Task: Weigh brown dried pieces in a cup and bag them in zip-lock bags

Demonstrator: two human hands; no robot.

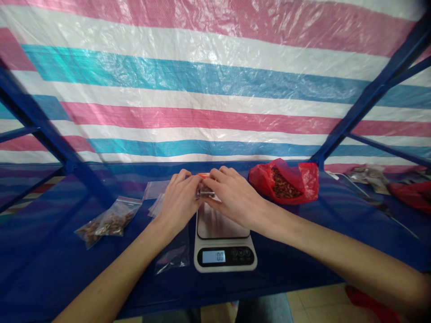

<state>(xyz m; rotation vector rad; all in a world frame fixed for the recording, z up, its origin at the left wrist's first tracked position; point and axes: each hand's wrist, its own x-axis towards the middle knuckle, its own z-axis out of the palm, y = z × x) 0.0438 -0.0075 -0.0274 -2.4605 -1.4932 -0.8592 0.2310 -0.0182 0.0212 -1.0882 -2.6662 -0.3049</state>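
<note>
My left hand (181, 193) and my right hand (232, 195) meet above the kitchen scale (224, 226), both closed on a small clear zip bag (206, 193). An orange-red strip shows at the bag's top and something dark inside, mostly hidden by my fingers. The scale's display reads 0.0. Flat clear zip bags (175, 255) lie beside the scale on the left, partly under my left hand and forearm. Farther left rests a zip bag filled with brown dried pieces (109, 223). Right of my right hand, a red plastic bag (305, 186) stands open with reddish-brown bits in it.
A blue shelf surface (286, 264) carries everything, with blue metal posts (357, 107) at both sides. Striped plastic sheeting (208, 89) hangs behind. At far right are a clear bag (370, 177), another red bag (412, 193) and a thin cable.
</note>
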